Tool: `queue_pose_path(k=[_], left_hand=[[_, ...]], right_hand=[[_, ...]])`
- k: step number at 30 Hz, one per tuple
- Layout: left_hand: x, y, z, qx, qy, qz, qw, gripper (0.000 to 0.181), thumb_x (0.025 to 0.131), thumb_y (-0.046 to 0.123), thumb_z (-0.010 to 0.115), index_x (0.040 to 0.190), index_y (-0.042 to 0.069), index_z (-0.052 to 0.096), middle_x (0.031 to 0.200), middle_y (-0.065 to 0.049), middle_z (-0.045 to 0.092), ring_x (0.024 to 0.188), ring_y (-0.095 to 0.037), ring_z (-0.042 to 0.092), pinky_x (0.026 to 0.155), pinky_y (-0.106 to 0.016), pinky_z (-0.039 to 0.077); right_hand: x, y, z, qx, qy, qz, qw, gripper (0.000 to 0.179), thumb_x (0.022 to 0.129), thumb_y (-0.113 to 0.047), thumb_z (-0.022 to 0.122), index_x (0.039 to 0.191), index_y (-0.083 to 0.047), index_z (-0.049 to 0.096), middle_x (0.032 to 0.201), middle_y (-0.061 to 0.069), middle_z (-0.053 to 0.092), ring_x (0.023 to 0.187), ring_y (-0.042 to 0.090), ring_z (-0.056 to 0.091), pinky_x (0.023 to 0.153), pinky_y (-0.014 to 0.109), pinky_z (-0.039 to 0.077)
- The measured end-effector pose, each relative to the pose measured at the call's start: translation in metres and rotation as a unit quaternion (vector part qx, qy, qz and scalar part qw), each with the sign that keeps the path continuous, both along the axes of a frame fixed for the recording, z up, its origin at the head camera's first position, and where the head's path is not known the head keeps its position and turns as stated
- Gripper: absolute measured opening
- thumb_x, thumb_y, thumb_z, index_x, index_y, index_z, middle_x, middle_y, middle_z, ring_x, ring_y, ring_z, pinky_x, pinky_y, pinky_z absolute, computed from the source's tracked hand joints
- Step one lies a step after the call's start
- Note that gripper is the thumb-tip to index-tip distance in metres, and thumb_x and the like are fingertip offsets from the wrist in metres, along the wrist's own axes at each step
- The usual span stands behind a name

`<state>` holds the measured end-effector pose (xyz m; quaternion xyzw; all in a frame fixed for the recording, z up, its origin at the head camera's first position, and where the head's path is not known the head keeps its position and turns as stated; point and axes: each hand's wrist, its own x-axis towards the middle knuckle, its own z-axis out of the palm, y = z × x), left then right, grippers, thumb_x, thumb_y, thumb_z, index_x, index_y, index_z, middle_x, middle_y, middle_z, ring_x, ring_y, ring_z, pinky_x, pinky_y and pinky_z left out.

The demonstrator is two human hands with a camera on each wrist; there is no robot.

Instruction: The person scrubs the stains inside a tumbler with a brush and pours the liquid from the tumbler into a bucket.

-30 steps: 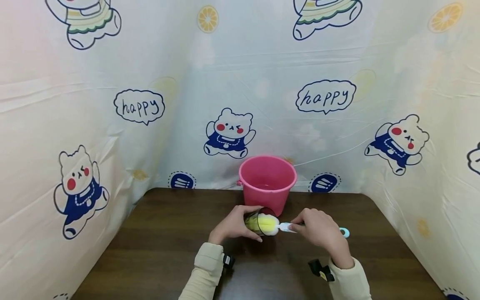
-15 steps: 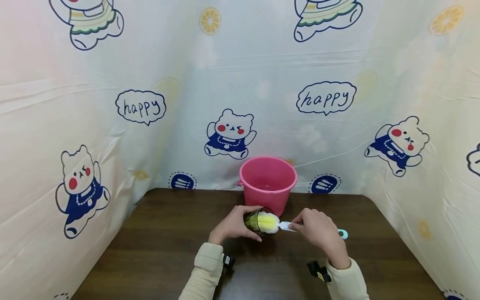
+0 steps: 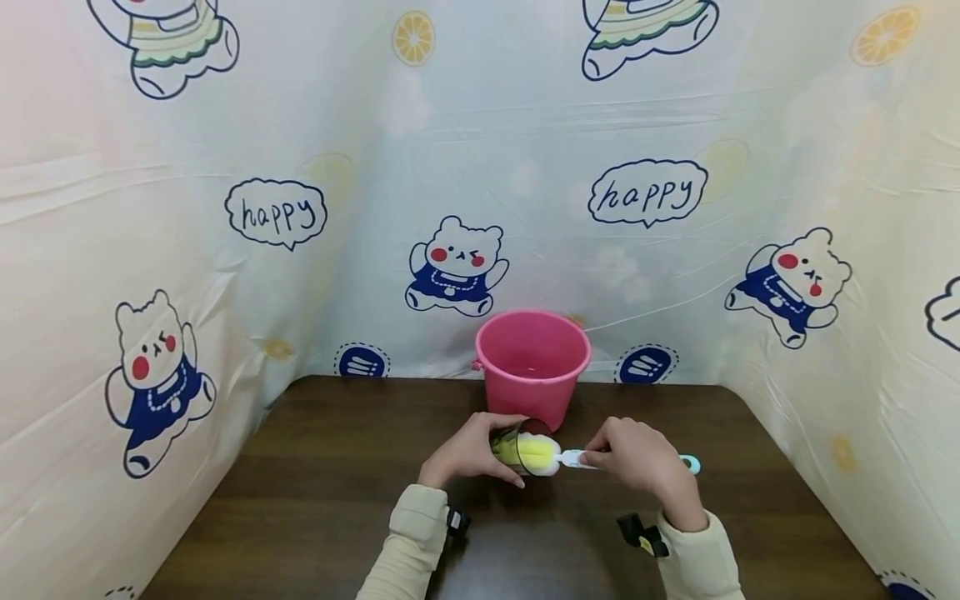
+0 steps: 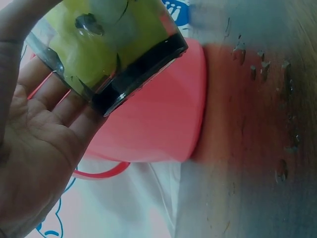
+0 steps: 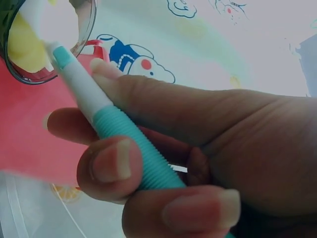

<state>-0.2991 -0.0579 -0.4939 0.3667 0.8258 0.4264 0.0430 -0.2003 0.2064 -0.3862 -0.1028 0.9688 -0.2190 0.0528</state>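
My left hand (image 3: 474, 450) grips a dark see-through glass (image 4: 106, 44) tipped on its side, its mouth facing right. Inside the mouth sits the yellow and white sponge head (image 3: 537, 454) of a bottle brush, partly sticking out past the rim. My right hand (image 3: 633, 454) holds the brush's handle (image 5: 133, 144), which is white and ribbed turquoise, with fingers and thumb curled round it. A turquoise loop end (image 3: 691, 464) shows behind that hand. In the left wrist view the sponge fills much of the glass.
A pink bucket (image 3: 534, 371) stands just behind the glass, near the table's back edge. Water drops (image 4: 265, 69) lie on the brown wooden table (image 3: 337, 500). A printed curtain (image 3: 360, 275) hangs around the back and sides.
The brush head shifts slightly in the glass mouth, and the right hand moves a little with the handle, left then back right. Both hands keep their holds.
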Motion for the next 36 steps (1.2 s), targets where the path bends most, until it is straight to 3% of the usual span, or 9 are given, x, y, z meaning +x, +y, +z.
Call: queue_pose_path(k=[7, 17, 29, 36], left_hand=[[0.0018, 0.0012, -0.0027, 0.005, 0.0, -0.007, 1.0, 0.088, 0.064, 0.028, 0.099, 0.143, 0.02, 0.06, 0.137, 0.009, 0.063, 0.124, -0.008, 0.058, 0.108, -0.033, 0.049], [0.0016, 0.0013, -0.0022, 0.003, -0.003, -0.001, 1.0, 0.089, 0.066, 0.025, 0.098, 0.145, 0.018, 0.058, 0.14, 0.006, 0.061, 0.127, -0.012, 0.057, 0.108, -0.036, 0.049], [0.0029, 0.0002, -0.0019, 0.007, -0.018, 0.001, 0.9998, 0.086, 0.067, 0.025, 0.098, 0.143, 0.028, 0.059, 0.135, 0.013, 0.062, 0.121, -0.009, 0.056, 0.107, -0.035, 0.049], [-0.0002, -0.0004, -0.0007, 0.002, -0.001, -0.007, 1.0, 0.087, 0.066, 0.025, 0.098, 0.144, 0.023, 0.059, 0.137, 0.01, 0.062, 0.123, -0.011, 0.056, 0.106, -0.035, 0.05]], right_hand=[[0.0001, 0.0019, -0.0014, -0.001, -0.005, 0.005, 1.0, 0.005, 0.087, -0.023, 0.081, 0.085, -0.019, 0.083, 0.061, -0.007, 0.062, 0.055, 0.013, 0.051, 0.052, 0.029, 0.04], [-0.0017, 0.0021, 0.0001, 0.019, 0.025, -0.009, 0.9995, 0.008, 0.087, -0.026, 0.081, 0.089, -0.02, 0.084, 0.068, -0.01, 0.067, 0.06, 0.014, 0.053, 0.056, 0.031, 0.043], [-0.0026, -0.0022, -0.004, 0.031, 0.03, -0.035, 0.9985, 0.012, 0.086, -0.028, 0.082, 0.092, -0.017, 0.084, 0.065, -0.008, 0.064, 0.059, 0.016, 0.051, 0.054, 0.03, 0.041], [-0.0016, -0.0018, 0.0003, 0.038, 0.026, -0.016, 0.9988, 0.011, 0.085, -0.026, 0.083, 0.092, -0.017, 0.084, 0.077, -0.007, 0.072, 0.063, 0.014, 0.052, 0.057, 0.031, 0.045]])
